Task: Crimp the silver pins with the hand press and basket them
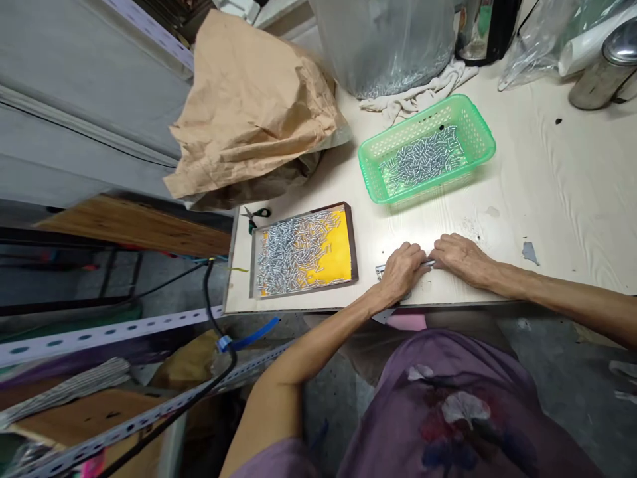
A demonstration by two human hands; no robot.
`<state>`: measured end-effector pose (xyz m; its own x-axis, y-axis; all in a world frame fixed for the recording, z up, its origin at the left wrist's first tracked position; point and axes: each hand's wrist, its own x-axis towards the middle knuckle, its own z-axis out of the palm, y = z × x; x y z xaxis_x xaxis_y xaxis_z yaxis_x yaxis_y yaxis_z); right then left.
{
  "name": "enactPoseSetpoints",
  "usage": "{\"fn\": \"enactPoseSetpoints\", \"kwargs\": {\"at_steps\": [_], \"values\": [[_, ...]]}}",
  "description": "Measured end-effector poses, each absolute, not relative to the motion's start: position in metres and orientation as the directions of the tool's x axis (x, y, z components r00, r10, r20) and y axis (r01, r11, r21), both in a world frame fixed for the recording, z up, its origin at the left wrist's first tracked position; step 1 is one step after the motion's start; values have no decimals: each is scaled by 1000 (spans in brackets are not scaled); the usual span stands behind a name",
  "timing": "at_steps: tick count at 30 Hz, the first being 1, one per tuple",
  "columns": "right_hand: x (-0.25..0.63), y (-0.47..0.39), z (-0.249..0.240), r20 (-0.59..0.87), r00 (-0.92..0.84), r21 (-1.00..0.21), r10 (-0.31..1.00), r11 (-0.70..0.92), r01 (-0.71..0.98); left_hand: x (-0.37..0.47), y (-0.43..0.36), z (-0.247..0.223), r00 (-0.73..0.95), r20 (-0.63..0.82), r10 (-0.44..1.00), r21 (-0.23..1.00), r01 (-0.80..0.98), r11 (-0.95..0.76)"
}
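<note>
On the left side of the frame, I see scissors (pixel 256 214) lying by the corner of a shallow tray (pixel 354 242) on the pale table (pixel 537 179). The tray has a yellow bottom, and lots of little shiny metal bits (pixel 288 252) are heaped over most of it. A big crumpled brown paper bag (pixel 259 99) sits above, in the upper left.

Just right of the tray, low in the middle, the end of a flat metal piece (pixel 380 271) pokes out from under the left hand (pixel 402 269). That hand is curled up, and it is the nearer one to the tray. A thin metal rod (pixel 428 263) comes out of its right side. The rod lies side to side, almost along the table's near edge, right in the small gap between the hands. The right hand (pixel 458 257) comes in from the other side with bent fingers. It looks like it is pinching the rod's right end, but its fingers hide the tip. The two hands are very close; I cannot tell if they touch.

Above the hands, a bit to the right, is a green basket (pixel 490 151) with more metal bits (pixel 428 156) inside.
</note>
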<state>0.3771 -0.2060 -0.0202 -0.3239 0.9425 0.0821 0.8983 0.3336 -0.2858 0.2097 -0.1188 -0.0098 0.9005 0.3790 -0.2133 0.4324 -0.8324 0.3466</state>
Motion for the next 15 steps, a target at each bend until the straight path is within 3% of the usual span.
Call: {"fn": "enactPoseSetpoints", "kwargs": {"at_steps": [6, 11, 15], "values": [[383, -205, -18, 62, -291, -318, 955, 295, 901, 209, -121, -11, 893, -199, 403, 296, 447, -844], [407, -195, -15, 40, -372, -373, 927, 359, 855, 197, -151, -30, 879, 23, 476, 293, 450, -844], [416, -180, -16, 40, -320, -347, 946, 314, 884, 191, -189, -48, 894, 140, 425, 338, 361, -869]]}}
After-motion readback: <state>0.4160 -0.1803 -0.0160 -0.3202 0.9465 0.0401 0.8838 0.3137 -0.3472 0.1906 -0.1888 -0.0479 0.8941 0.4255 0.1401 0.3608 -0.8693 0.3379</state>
